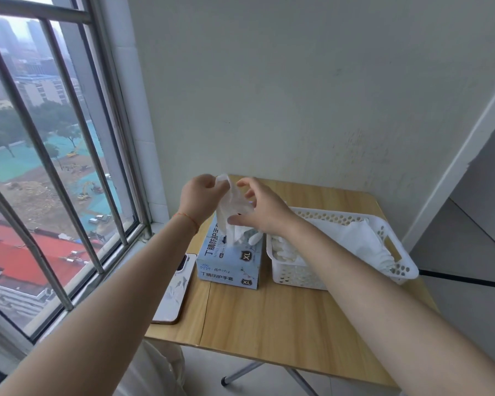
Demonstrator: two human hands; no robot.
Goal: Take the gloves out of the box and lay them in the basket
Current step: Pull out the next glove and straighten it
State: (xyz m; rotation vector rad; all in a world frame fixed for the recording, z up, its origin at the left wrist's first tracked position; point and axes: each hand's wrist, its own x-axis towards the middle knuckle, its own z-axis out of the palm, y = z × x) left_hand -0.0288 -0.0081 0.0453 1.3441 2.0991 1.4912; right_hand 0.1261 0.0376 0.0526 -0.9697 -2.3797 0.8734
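Gloves are partway through their move: one white glove (pixel 235 207) is drawn up out of the slot in the blue box (pixel 229 260), its lower end still caught in the opening, and more white ones bunch at that slot. Nearest of all, left of the box, a phone (pixel 173 292) lies at the tabletop (pixel 269 315) edge, overhanging the side toward the window (pixel 55 167). Just right of the box, close enough to touch or nearly so, stands the white basket (pixel 400 270), which already holds several gloves laid flat, so part of the job looks done and the box is not yet emptied. Above the box, the left hand (pixel 197 195) pinches the glove's top end in curled fingers, while the right hand (pixel 262 207) grips its right side between thumb and fingers. What remains, I judge, is to pull this glove free and carry it right over the low basket rim. Beyond the box the tabletop runs to the wall, leaving open air above for the lift; the near tabletop in front of the box is bare
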